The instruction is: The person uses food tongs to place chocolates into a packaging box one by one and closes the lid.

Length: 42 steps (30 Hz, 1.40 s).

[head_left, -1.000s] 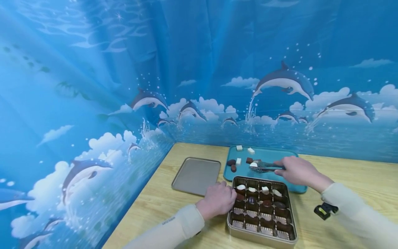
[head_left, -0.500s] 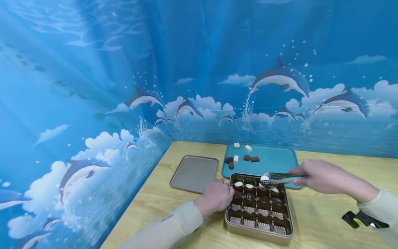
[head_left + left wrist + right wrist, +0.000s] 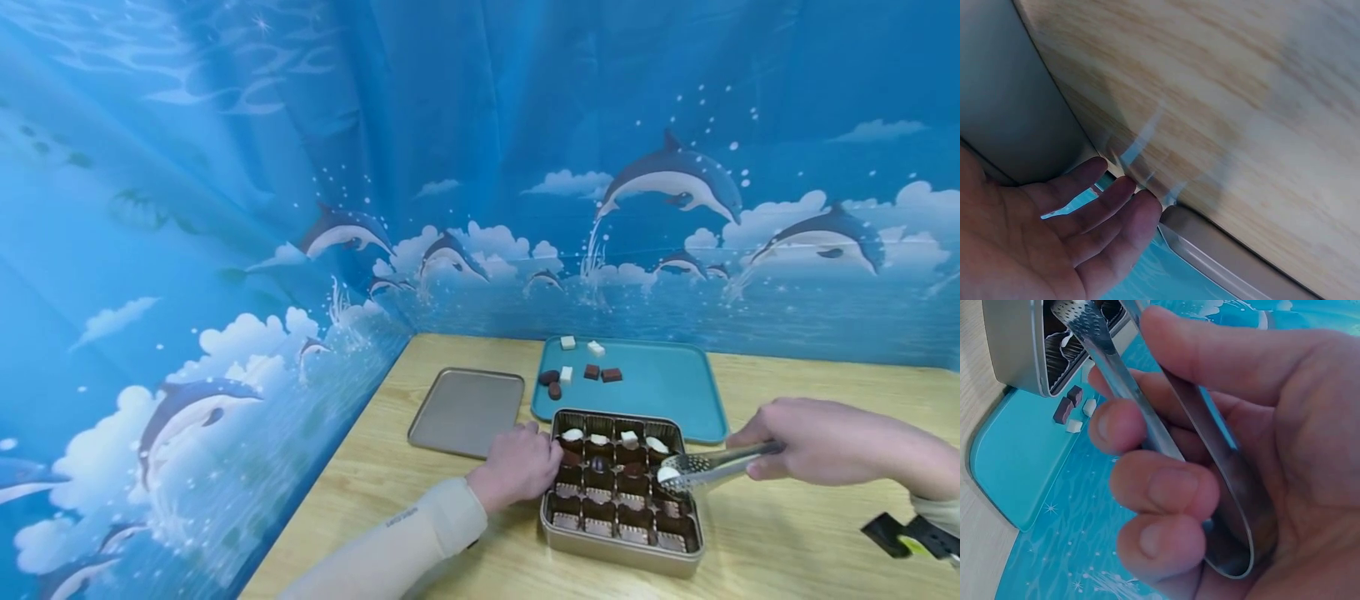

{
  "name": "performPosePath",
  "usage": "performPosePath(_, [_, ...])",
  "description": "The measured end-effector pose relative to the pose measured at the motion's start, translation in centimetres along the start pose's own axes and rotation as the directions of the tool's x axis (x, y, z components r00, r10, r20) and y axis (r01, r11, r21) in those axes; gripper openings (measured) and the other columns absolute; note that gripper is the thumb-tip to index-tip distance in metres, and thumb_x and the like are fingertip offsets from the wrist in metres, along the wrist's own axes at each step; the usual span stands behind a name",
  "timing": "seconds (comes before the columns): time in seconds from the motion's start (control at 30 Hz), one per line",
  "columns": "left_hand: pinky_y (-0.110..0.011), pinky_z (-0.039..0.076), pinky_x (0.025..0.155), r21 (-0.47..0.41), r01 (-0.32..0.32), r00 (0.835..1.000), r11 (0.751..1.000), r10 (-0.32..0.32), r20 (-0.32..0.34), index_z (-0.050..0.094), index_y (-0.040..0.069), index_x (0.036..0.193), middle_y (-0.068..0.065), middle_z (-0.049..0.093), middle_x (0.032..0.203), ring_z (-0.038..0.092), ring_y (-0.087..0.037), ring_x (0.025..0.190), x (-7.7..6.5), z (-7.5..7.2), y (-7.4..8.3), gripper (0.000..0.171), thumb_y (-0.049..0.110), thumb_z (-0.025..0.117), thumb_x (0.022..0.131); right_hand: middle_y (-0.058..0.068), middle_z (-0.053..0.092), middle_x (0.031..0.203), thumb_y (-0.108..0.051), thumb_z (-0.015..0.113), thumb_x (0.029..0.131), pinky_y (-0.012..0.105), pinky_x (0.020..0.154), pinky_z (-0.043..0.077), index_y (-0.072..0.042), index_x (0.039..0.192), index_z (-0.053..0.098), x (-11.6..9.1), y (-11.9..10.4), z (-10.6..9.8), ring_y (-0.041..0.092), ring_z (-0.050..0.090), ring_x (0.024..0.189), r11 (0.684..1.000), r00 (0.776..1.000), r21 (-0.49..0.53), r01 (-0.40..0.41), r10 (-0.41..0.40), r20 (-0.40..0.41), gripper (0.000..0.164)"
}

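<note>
My right hand (image 3: 832, 442) holds metal tongs (image 3: 723, 467), fingers and thumb wrapped round both arms. Between their perforated tips is a round white chocolate (image 3: 666, 474), over the right side of the second row of the tin (image 3: 618, 560). The tin has a brown divided insert. White pieces lie in its back row and dark chocolates in the row in front; front compartments show bare ribbed bottoms. My left hand (image 3: 521, 467) rests against the tin's left side. In the left wrist view its fingers (image 3: 1104, 206) are loosely bent, thumb hidden.
Behind the tin lies a teal tray (image 3: 667, 379) with several white and brown chocolates at its left end. A flat grey-brown lid (image 3: 468, 408) is on the wooden table (image 3: 360, 483), left of the tray. A dolphin-print curtain (image 3: 480, 167) stands behind and to the left.
My right hand has brought the tongs with the white chocolate from the tray over the tin's back row, then forward and right to the second row. The left hand has stayed beside the tin.
</note>
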State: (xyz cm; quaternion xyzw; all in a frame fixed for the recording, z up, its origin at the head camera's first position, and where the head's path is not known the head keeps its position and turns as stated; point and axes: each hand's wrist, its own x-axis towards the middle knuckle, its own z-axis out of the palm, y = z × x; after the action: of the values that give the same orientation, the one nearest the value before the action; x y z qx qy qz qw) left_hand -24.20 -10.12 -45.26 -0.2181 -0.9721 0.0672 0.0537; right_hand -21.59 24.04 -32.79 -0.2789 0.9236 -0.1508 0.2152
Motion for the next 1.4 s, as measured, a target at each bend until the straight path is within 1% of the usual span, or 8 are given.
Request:
performPosePath(0.13, [-0.036, 0.043, 0.05, -0.042, 0.034, 0.999, 0.999, -0.034, 0.006, 0.062, 0.012, 0.083, -0.003, 0.058, 0.081, 0.05, -0.018, 0.067, 0.1, 0.0, 0.0, 0.047, 0.037, 0.025, 0.098, -0.015, 0.058, 0.074, -0.04, 0.062, 0.083, 0.022, 0.044, 0.034, -0.015, 0.116, 0.065, 0.2, 0.1, 0.1, 0.003, 0.038, 0.049, 0.998, 0.998, -0.007, 0.054, -0.055, -0.005, 0.042])
performPosePath(0.37, [-0.036, 0.044, 0.051, -0.044, 0.041, 0.999, 0.998, -0.04, 0.019, 0.062, 0.012, 0.084, -0.003, 0.058, 0.081, 0.05, -0.018, 0.068, 0.1, -0.1, 0.1, 0.047, 0.037, 0.024, 0.098, 0.003, 0.065, 0.113, -0.047, 0.059, 0.083, 0.036, 0.069, 0.051, -0.012, 0.12, 0.062, 1.6, -0.4, -0.5, 0.013, 0.065, 0.088, 0.998, 0.994, -0.056, 0.029, -0.035, -0.106, 0.05])
performPosePath(0.47, [-0.036, 0.044, 0.051, -0.051, 0.051, 0.999, 0.997, -0.05, 0.021, 0.063, 0.012, 0.085, -0.003, 0.058, 0.082, 0.05, -0.017, 0.069, 0.1, -0.2, 0.1, 0.048, 0.038, 0.024, 0.098, 0.006, 0.065, 0.114, -0.048, 0.059, 0.084, 0.031, 0.057, 0.047, -0.009, 0.124, 0.058, 3.0, -0.9, -0.5, 0.009, 0.06, 0.064, 0.998, 0.983, -0.065, -0.012, 0.0, -0.184, 0.057])
performPosePath(0.57, [-0.036, 0.043, 0.05, -0.04, 0.048, 0.999, 0.998, -0.047, 0.025, 0.061, 0.013, 0.084, -0.003, 0.057, 0.081, 0.05, -0.017, 0.068, 0.1, -0.2, 0.0, 0.046, 0.038, 0.025, 0.098, 0.005, 0.068, 0.1, -0.048, 0.057, 0.085, 0.026, 0.043, 0.034, -0.006, 0.127, 0.055, 4.8, -1.0, -0.2, 0.005, 0.036, 0.042, 0.996, 0.966, -0.074, -0.056, 0.036, -0.255, 0.06])
performPosePath(0.7, [-0.034, 0.041, 0.047, 0.015, 0.006, 0.999, 1.0, -0.006, 0.037, 0.059, 0.015, 0.085, -0.001, 0.056, 0.079, 0.049, -0.017, 0.068, 0.1, -0.1, 0.0, 0.04, 0.037, 0.028, 0.097, 0.002, 0.063, 0.067, -0.043, 0.057, 0.088, 0.025, 0.038, 0.028, -0.007, 0.129, 0.053, 7.5, -0.5, 0.3, 0.007, 0.027, 0.037, 0.99, 0.943, -0.096, -0.1, 0.063, -0.326, 0.055])
performPosePath(0.8, [-0.034, 0.041, 0.048, 0.022, -0.002, 0.999, 1.0, 0.002, 0.044, 0.058, 0.016, 0.085, 0.0, 0.057, 0.079, 0.048, -0.016, 0.068, 0.0, 0.0, 0.0, 0.038, 0.037, 0.029, 0.097, 0.005, 0.063, 0.068, -0.039, 0.058, 0.089, 0.026, 0.038, 0.027, -0.006, 0.129, 0.053, 9.6, -0.1, 0.5, 0.009, 0.027, 0.037, 0.988, 0.934, -0.118, -0.102, 0.054, -0.353, 0.052])
performPosePath(1.0, [-0.035, 0.041, 0.048, -0.002, 0.028, 0.999, 1.0, -0.028, 0.039, 0.058, 0.016, 0.081, -0.001, 0.057, 0.079, 0.049, -0.017, 0.068, 0.0, 0.0, 0.0, 0.041, 0.038, 0.028, 0.097, 0.017, 0.06, 0.12, -0.034, 0.062, 0.087, 0.031, 0.049, 0.039, -0.004, 0.124, 0.058, 13.7, -0.1, 0.0, 0.011, 0.051, 0.051, 0.982, 0.94, -0.176, -0.063, 0.0, -0.34, 0.047])
performPosePath(1.4, [-0.036, 0.038, 0.044, -0.018, 0.059, 0.998, 0.998, -0.058, 0.016, 0.059, 0.016, 0.08, 0.0, 0.055, 0.077, 0.047, -0.016, 0.065, 0.1, 0.5, 0.1, 0.044, 0.041, 0.027, 0.096, 0.019, 0.057, 0.124, -0.028, 0.063, 0.087, 0.032, 0.051, 0.045, -0.005, 0.125, 0.057, 19.2, -0.9, -1.6, 0.019, 0.063, 0.072, 0.963, 0.971, -0.245, -0.115, 0.057, -0.231, 0.045])
